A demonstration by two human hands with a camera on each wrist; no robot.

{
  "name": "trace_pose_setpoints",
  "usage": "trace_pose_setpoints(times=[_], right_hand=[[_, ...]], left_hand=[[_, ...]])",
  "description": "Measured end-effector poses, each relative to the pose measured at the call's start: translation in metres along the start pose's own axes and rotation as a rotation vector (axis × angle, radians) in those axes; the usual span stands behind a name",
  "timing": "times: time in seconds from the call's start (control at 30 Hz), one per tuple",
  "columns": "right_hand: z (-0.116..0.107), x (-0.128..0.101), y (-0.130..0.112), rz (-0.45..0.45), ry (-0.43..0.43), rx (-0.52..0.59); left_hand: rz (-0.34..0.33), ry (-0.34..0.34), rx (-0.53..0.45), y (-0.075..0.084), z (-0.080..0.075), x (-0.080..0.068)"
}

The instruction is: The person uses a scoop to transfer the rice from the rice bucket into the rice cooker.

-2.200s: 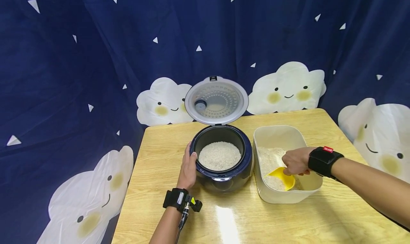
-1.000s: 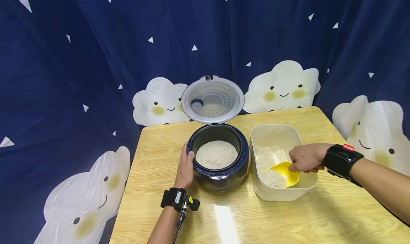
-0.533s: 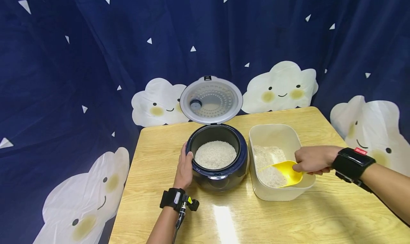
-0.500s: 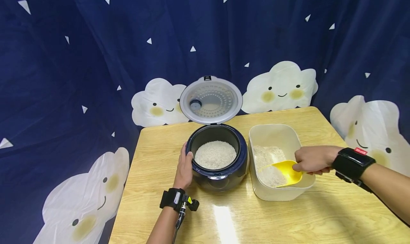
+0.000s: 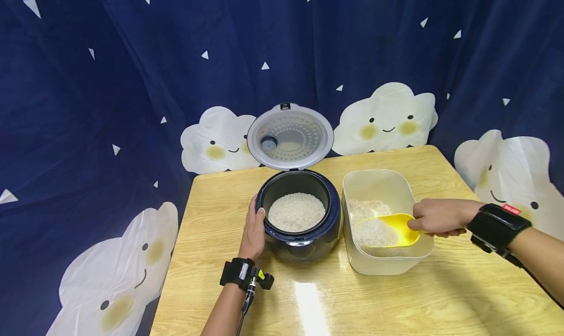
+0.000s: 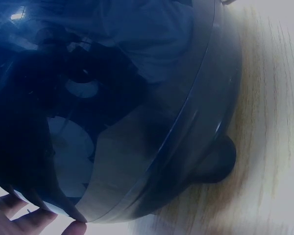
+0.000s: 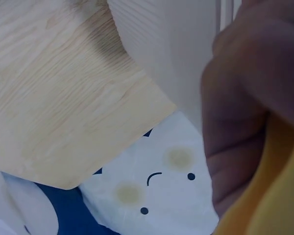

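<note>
My right hand [image 5: 436, 217] grips a yellow scoop [image 5: 403, 228] by its handle; in the right wrist view the curled fingers [image 7: 235, 147] wrap round it. Rice [image 5: 374, 232] fills the scoop, which lies level over the white bin [image 5: 379, 181]. More rice [image 5: 367, 207] covers the bin's bottom. My left hand [image 5: 253, 233] rests against the left side of the dark blue rice cooker [image 5: 304, 250], thumb near the rim. White rice [image 5: 296, 212] sits in the cooker's pot, and its lid [image 5: 291, 137] stands raised. The left wrist view shows fingers [image 6: 36, 220] touching the cooker's glossy side.
Cooker and bin stand side by side on a wooden table [image 5: 220, 194], almost touching. A dark blue curtain [image 5: 238, 42] with white clouds hangs behind the table's back edge. A cable [image 5: 246, 304] runs along the left forearm.
The right hand has drawn the scoop back rightward through the rice and raised it a little, so it now bears a heap of rice. The left hand stays on the cooker.
</note>
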State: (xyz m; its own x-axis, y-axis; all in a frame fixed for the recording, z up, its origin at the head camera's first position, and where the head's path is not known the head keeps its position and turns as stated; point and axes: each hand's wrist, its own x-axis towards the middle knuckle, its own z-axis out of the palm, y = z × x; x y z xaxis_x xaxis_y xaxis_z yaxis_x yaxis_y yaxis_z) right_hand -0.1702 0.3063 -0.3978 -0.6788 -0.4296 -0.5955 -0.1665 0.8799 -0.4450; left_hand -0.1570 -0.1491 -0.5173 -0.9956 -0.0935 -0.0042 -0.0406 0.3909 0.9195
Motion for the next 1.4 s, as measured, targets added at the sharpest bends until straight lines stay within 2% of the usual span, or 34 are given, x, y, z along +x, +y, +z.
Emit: trace_pose_setpoints(times=[0.43,0.83,1.07,1.23,1.4], right_hand=[[0.005,-0.012,0.020,-0.042,0.054,0.112],[0.005,-0.021,0.027,0.001,0.092,0.201],[-0.004,-0.022,0.021,-0.027,0.090,0.230],[-0.008,-0.017,0.012,-0.089,0.086,0.212],[-0.008,-0.010,0.002,-0.112,0.082,0.232]], left_hand=[[0.006,-0.005,0.000,-0.001,-0.001,0.000],[0.010,0.001,-0.003,0.000,0.000,-0.001],[0.003,0.004,-0.009,-0.001,0.000,0.000],[-0.003,0.004,0.000,-0.002,0.000,0.000],[-0.010,0.010,0.013,-0.001,0.000,0.001]])
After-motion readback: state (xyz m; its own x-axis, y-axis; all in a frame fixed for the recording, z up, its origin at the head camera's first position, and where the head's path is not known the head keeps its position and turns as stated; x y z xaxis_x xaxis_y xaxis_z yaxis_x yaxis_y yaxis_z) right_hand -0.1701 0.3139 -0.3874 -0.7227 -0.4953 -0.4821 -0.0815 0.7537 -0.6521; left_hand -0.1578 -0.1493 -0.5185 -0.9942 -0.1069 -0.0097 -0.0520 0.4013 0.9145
